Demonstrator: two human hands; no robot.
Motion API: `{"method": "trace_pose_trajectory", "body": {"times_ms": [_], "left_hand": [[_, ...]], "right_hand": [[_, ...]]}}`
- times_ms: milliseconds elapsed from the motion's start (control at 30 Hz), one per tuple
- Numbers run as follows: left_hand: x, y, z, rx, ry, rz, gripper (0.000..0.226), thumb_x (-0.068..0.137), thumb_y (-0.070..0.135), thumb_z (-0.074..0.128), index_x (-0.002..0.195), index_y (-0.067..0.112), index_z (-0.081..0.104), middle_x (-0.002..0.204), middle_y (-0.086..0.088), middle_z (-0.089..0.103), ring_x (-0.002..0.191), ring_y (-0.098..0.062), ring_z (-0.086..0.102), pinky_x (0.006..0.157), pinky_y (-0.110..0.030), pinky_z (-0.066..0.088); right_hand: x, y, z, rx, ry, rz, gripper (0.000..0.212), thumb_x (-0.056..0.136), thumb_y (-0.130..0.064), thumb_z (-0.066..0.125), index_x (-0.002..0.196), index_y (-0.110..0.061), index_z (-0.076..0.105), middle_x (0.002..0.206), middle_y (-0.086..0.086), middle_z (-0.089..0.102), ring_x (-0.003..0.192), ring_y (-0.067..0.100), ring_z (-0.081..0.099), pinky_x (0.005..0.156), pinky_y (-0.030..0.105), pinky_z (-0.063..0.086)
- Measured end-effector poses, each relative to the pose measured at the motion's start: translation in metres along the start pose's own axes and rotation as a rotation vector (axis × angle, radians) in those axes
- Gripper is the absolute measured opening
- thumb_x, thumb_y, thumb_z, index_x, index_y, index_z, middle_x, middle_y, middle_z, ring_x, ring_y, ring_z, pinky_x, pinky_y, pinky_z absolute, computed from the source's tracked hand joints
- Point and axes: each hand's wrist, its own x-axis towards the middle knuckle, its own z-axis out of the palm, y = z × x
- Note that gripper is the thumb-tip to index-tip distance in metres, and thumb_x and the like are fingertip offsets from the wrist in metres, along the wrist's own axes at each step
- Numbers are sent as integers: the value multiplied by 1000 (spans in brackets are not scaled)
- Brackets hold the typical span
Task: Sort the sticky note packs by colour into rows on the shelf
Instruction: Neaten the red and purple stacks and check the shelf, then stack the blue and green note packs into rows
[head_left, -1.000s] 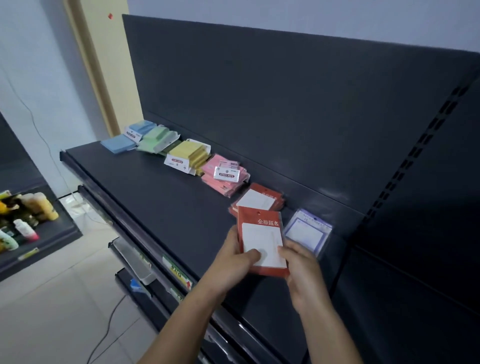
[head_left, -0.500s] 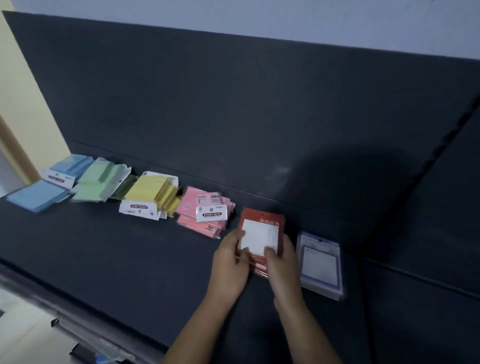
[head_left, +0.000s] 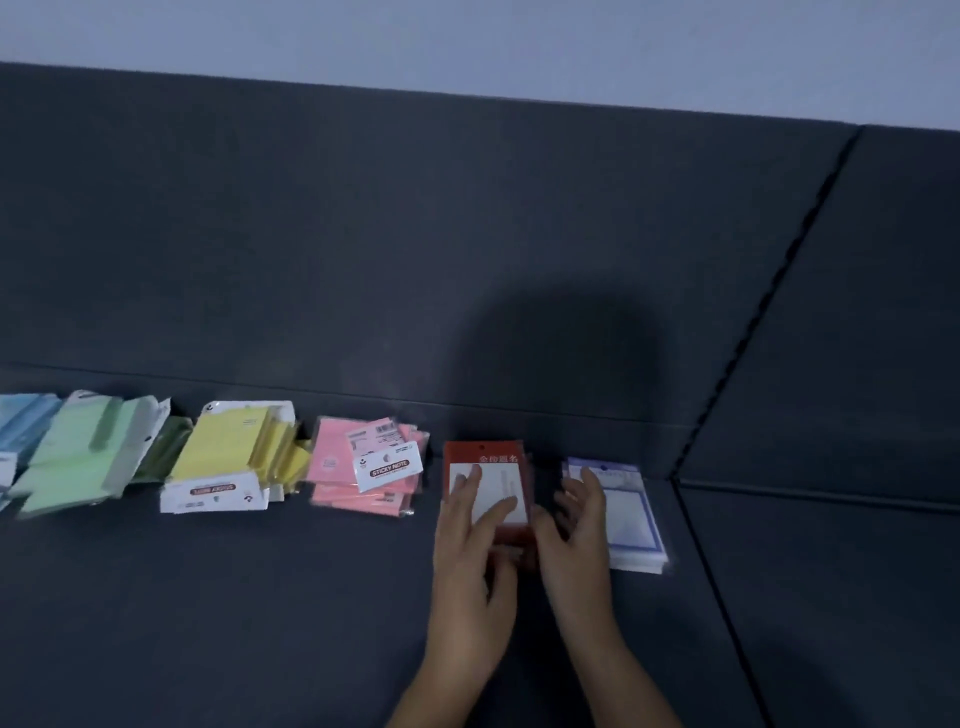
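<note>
Along the back of the dark shelf (head_left: 260, 597) lie piles of packs in a row: blue (head_left: 23, 426), green (head_left: 83, 457), yellow (head_left: 234, 452), pink (head_left: 358, 467), red (head_left: 498, 467) and purple-framed (head_left: 631, 514). My left hand (head_left: 472, 551) rests flat on the red pile with its fingers straight across the top pack's white label. My right hand (head_left: 576, 530) is at the red pile's right edge, fingers relaxed and spread, some reaching over the purple-framed pile. Neither hand grips a pack.
A dark back panel (head_left: 467, 260) rises directly behind the piles. A vertical seam with slots (head_left: 769, 291) separates this shelf from the neighbouring dark shelf bay (head_left: 831, 597) on the right.
The red pack I held in both hands now lies on the red pile. Both hands have let go and flattened, the right one shifting towards the purple-framed pile. The view has dropped closer.
</note>
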Motion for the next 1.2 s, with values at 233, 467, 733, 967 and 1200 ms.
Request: {"method": "trace_pose_trajectory", "body": {"times_ms": [233,467,733,967,1200], "left_hand": [[-3,36,48,39,-172,95,45,80,16,44,121,31,55,132,26,43,126,4,35,109,-24,29],[-34,104,146,173,-393,206,38,82,16,50,119,18,59,126,5,55,118,-8,45,109,-32,29],[-100,206,272,161,-569,302,40,92,16,49,132,20,49,134,12,45,129,-5,36,113,-22,-1],[-130,248,348,229,-616,262,44,92,19,52,135,16,45,139,5,45,129,-9,39,114,-25,3],[-118,253,398,362,-639,180,53,90,22,55,139,9,39,143,-4,42,131,-17,39,116,-35,14]], "right_hand": [[-4,-3,-82,-168,98,-171,43,88,-2,55,118,-30,44,117,-12,49,112,5,46,87,5,34],[-22,14,-243,-646,190,-275,33,88,-9,59,120,-15,56,111,-12,51,107,3,42,101,25,36],[-81,48,-445,-769,339,-146,37,84,-12,65,120,-10,57,106,-5,57,104,13,50,89,16,33],[-113,68,-563,-840,407,-57,31,84,-18,66,114,-13,62,104,-4,60,100,16,53,90,34,46],[-101,78,-627,-891,438,-40,28,85,-18,65,112,-12,64,108,-3,60,103,11,50,92,23,37]]}}
